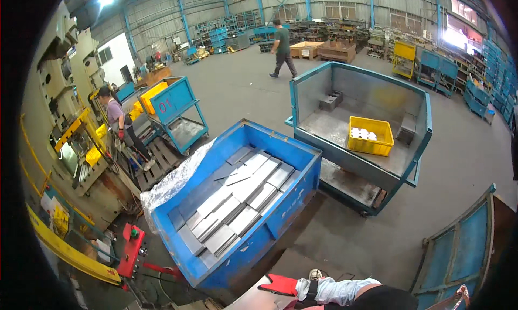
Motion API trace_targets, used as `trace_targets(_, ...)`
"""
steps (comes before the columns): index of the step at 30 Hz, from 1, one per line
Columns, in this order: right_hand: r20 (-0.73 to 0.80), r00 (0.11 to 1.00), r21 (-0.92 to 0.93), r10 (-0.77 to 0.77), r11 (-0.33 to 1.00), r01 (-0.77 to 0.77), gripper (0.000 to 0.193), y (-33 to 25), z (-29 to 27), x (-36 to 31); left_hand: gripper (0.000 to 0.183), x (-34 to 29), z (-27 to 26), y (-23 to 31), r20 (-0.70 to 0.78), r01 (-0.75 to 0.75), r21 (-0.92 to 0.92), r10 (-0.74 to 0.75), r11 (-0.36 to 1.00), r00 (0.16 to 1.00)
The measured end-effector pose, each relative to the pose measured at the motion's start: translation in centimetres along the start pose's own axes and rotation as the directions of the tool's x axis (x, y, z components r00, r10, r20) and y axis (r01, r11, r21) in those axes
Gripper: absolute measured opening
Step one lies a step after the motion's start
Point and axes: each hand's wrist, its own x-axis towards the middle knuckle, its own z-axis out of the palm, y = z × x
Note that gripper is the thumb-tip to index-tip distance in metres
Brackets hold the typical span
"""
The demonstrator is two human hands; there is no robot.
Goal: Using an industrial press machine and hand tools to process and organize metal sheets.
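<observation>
At the bottom edge of the frame, right of centre, the right hand [280, 284] in a red glove touches a pale grey plate [252, 298] — I cannot tell whether its fingers close on it, nor how the left hand stands. The forearm, in a whitish sleeve cover [345, 291], comes in from the lower right, with a shoe [316, 274] just beside it

Mid-frame stands a blue bin [295, 205] of flat metal plates [253, 180], stacked in uneven rows, with clear plastic [175, 183] draped over its left side. Right of centre, a teal cart [372, 91] carries a yellow crate [369, 146] with white pieces [362, 133] inside. A red control box [131, 250] stands at lower left. At the left, a person in red gloves [115, 113] stands by the machines — another person [282, 43] walks at upper centre
</observation>
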Motion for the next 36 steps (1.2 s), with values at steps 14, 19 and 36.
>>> trace_targets(14,-0.422,0.871,0.357,0.252,0.929,-0.096,0.054,8.8,-15.0,-8.4,0.037,1.7,13.2,9.7,0.2,-0.268,0.462,0.195,0.845,0.96)
trace_targets(19,-0.611,0.775,0.22,0.159,0.975,-0.027,0.065,13.1,-15.1,-7.3,0.041,11.2,13.9,8.1,0.327,0.118,-0.06,-0.092,0.991,0.941)
trace_targets(36,-0.746,0.558,0.532,0.363,0.829,0.173,0.032,11.8,-23.2,-5.4,0.031,26.4,25.4,13.0,0.62,-0.339,0.169,0.168,0.925,0.766)
